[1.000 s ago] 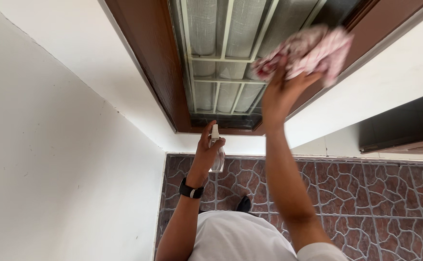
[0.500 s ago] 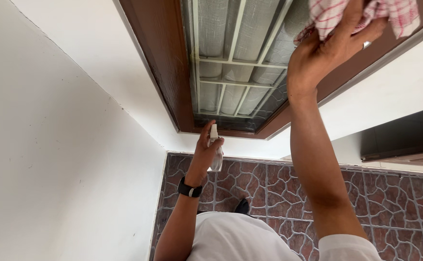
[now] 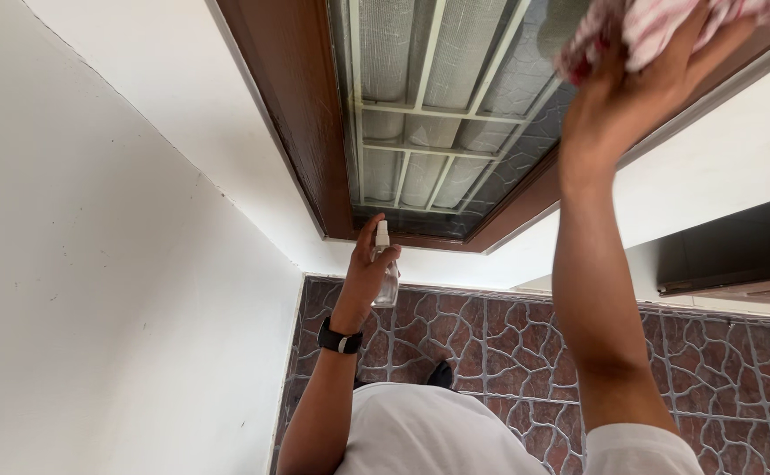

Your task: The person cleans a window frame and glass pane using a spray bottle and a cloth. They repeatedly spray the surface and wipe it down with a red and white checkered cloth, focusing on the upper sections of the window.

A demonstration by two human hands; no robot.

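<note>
My right hand [image 3: 640, 97] is raised high and presses a red-and-white checked cloth [image 3: 657, 26] against the window glass [image 3: 455, 97] near its right edge; the cloth is blurred. Low in front of my chest, my left hand [image 3: 363, 277] grips a small clear spray bottle [image 3: 385, 268] with a white nozzle pointing up, just below the window's bottom frame. A black watch [image 3: 339, 339] sits on my left wrist.
The window has a brown wooden frame [image 3: 292, 114] and a white metal grille behind the pane. A white wall [image 3: 94, 264] fills the left. Stone-pattern floor tiles [image 3: 490, 343] lie below, with a dark panel [image 3: 737, 246] at the right.
My right hand has swept the cloth up and to the right across the glass. My left hand with the spray bottle has risen slightly.
</note>
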